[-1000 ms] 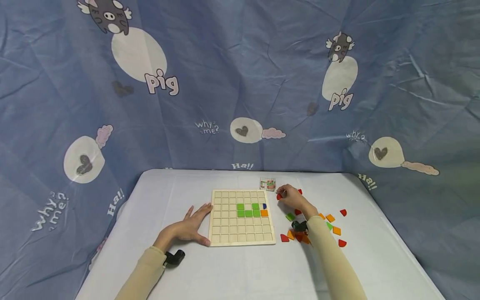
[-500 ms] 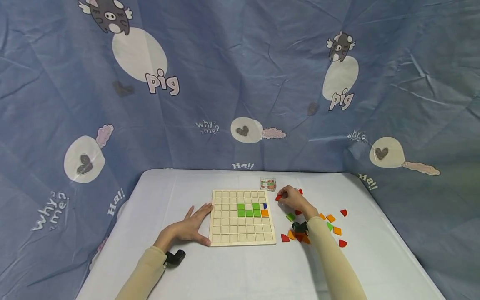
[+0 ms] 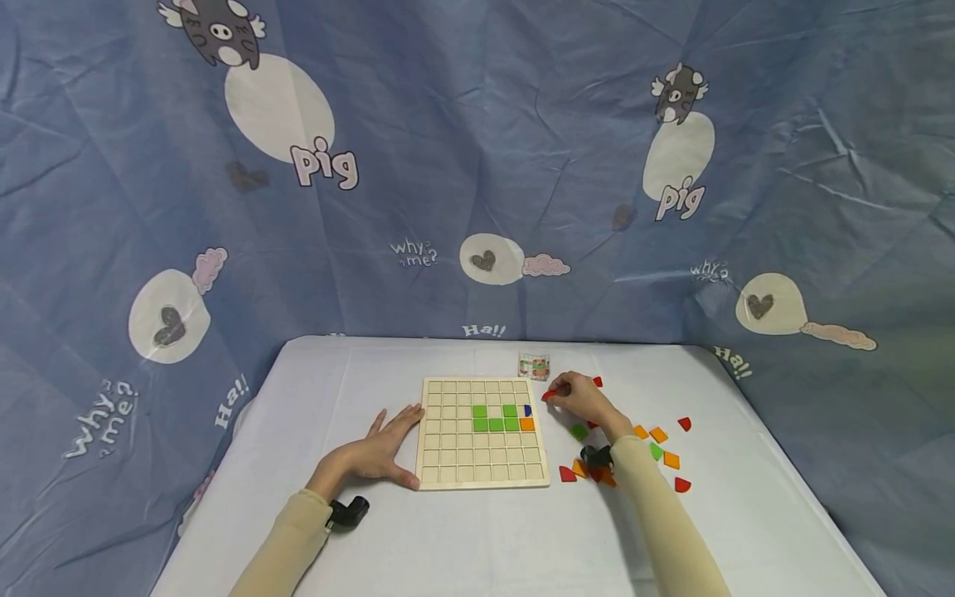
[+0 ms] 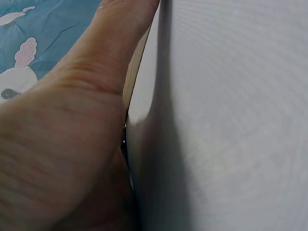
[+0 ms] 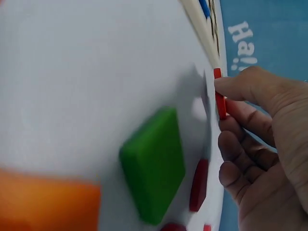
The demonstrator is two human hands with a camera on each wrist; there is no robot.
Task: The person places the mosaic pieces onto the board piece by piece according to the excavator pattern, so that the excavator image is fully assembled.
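Note:
A square wooden grid board (image 3: 448,454) lies on the table. Several green squares (image 3: 496,424), an orange square (image 3: 526,424) and a small blue piece (image 3: 527,410) sit in its cells. Along the board's left edge, my left hand (image 3: 369,452) rests with fingers spread, thumb and fingertips at the rim. My right hand (image 3: 585,398) pinches a red piece (image 5: 220,98) between thumb and fingers, just off the board's right edge. In the right wrist view the red piece is seen edge-on, so its full outline is hidden. The left wrist view shows mostly palm and thumb (image 4: 72,134).
A small printed card (image 3: 533,366) lies behind the board's back right corner. Right of the board are loose pieces: a green block (image 5: 154,163), an orange piece (image 3: 671,459) and several red ones, such as a red piece (image 3: 682,484). A blue patterned cloth (image 3: 477,166) hangs behind.
My right hand has shifted slightly left and toward me, bringing the pinched red piece closer to the board and tilting it. The left hand stays in place.

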